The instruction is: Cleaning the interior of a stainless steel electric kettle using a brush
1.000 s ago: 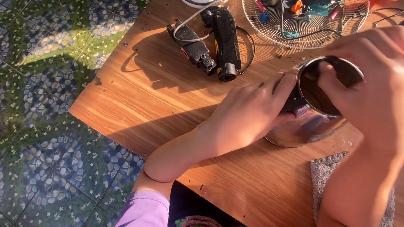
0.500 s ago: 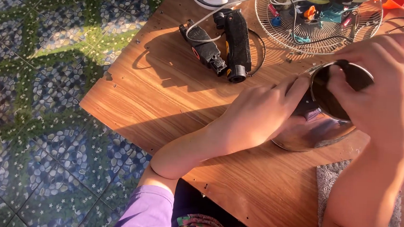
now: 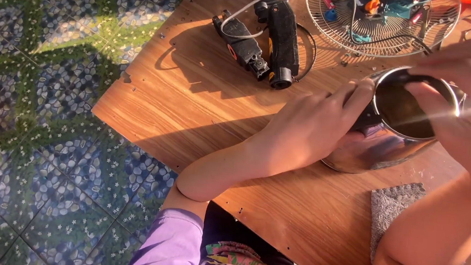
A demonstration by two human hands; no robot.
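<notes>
Counter (image 3: 204,115) of orange-brown wood fills most of the view, set over a floor (image 3: 50,85) of blue and green pebble-patterned tiles. Near its right edge lies a shiny steel kettle body (image 3: 377,150), tipped on its side with its round mouth facing up toward the camera. The left hand (image 3: 313,128) wraps around the kettle's left flank, its grip clamped on the metal wall with the fingertips at the rim. The right hand (image 3: 462,107) reaches over the opening; its grip seems closed on the far rim, though glare blurs the fingers. Behind the kettle rests a wire fan guard (image 3: 332,24), and left of it two black tool handles (image 3: 267,40). A grey cloth (image 3: 395,208) lies near the right forearm.
</notes>
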